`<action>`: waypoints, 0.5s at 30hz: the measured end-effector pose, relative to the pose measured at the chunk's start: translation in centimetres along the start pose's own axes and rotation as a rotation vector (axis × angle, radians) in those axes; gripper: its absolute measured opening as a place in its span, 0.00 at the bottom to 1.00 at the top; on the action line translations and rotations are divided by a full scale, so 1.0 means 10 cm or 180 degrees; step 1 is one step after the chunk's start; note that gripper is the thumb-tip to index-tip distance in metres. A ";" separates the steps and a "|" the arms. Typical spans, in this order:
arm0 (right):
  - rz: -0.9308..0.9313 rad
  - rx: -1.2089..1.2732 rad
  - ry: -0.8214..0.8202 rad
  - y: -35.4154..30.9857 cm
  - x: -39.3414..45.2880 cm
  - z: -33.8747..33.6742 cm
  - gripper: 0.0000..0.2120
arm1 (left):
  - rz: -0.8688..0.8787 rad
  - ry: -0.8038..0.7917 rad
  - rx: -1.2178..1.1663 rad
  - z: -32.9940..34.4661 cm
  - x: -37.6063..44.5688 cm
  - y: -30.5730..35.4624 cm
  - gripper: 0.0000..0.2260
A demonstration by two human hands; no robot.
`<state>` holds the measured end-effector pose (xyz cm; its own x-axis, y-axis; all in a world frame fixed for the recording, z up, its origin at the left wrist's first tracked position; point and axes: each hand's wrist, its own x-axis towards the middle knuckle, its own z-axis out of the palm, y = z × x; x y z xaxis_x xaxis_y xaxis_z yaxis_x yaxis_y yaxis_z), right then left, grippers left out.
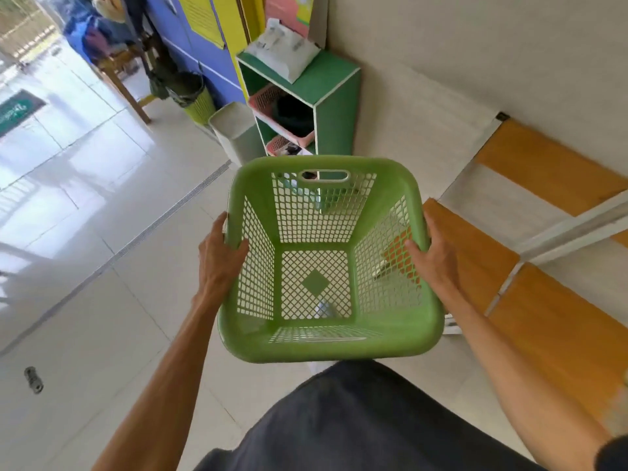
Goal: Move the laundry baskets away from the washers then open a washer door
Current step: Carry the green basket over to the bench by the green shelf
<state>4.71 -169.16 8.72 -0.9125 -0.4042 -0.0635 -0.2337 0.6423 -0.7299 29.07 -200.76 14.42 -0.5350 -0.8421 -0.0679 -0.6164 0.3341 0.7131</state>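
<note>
A: We have the green laundry basket [331, 260] up off the floor, held out in front of our dark shorts [356, 423], one hand on each side rim.

B: What is it made of?

A: Smooth moulded plastic, squarish with rounded corners and a thick rolled rim. The walls and base are a diamond lattice, and a solid diamond sits in the middle of the base. There is a slotted handle in the far wall. It holds nothing; we see the pale tiles through the mesh.

B: And our grip?

A: Our left hand [219, 253] is clamped over the left rim, thumb pressed inside against the lattice, the other fingers curled under the outside. Our right hand [433, 253] mirrors it on the right rim, thumb inside, fingers wrapped round the outer edge. Both are closed tight on the plastic.

B: What lies beyond it?

A: A boxy green shelf unit [334, 96] with white edging stands against the wall ahead, pink mesh baskets [268, 98] in its compartments and a white packet [283, 51] on top. Just beside it is a plain white bin [234, 130], and farther left a ribbed yellow-green bin [200, 105] with a dark liner. To our right runs a bench [543, 171] of orange wood-grain slabs on a white frame. The floor [102, 232] is glossy pale tile.
</note>
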 end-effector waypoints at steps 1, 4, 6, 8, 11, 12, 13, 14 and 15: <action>0.0125 0.0058 0.0058 -0.03 0.09 0.04 0.34 | -0.0012 -0.0065 0.0010 0.04 0.21 0.06 0.33; 0.0385 0.0245 0.0340 -0.09 0.33 0.15 0.34 | -0.0077 -0.0225 0.0004 0.15 0.81 0.23 0.34; 0.0613 0.0316 0.0526 -0.13 0.49 0.18 0.34 | 0.0012 -0.0344 0.0059 0.28 1.21 0.39 0.31; 0.0853 0.0344 0.0668 -0.14 0.58 0.24 0.34 | 0.0206 -0.0509 0.0129 0.44 1.52 0.51 0.28; 0.1125 0.0368 0.0905 -0.17 0.71 0.32 0.32 | 0.0548 -0.0839 0.0249 0.70 1.93 0.60 0.29; 0.1210 0.0331 0.0959 -0.21 0.76 0.35 0.32 | 0.0611 -0.0941 0.0322 0.78 2.08 0.62 0.29; 0.1288 0.0291 0.0996 -0.23 0.81 0.38 0.32 | 0.0680 -0.1027 0.0391 0.86 2.22 0.63 0.30; 0.1377 0.0258 0.1016 -0.25 0.85 0.42 0.32 | 0.0750 -0.1116 0.0443 0.94 2.36 0.63 0.30; 0.1482 0.0222 0.1025 -0.28 0.89 0.45 0.33 | 0.0822 -0.1236 0.0469 1.02 2.51 0.65 0.29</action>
<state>-1.31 -177.46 7.13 -0.9728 0.1371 -0.1865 0.2303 0.6563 -0.7185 5.77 -215.39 10.20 -0.8398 -0.5132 -0.1770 -0.4954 0.5911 0.6365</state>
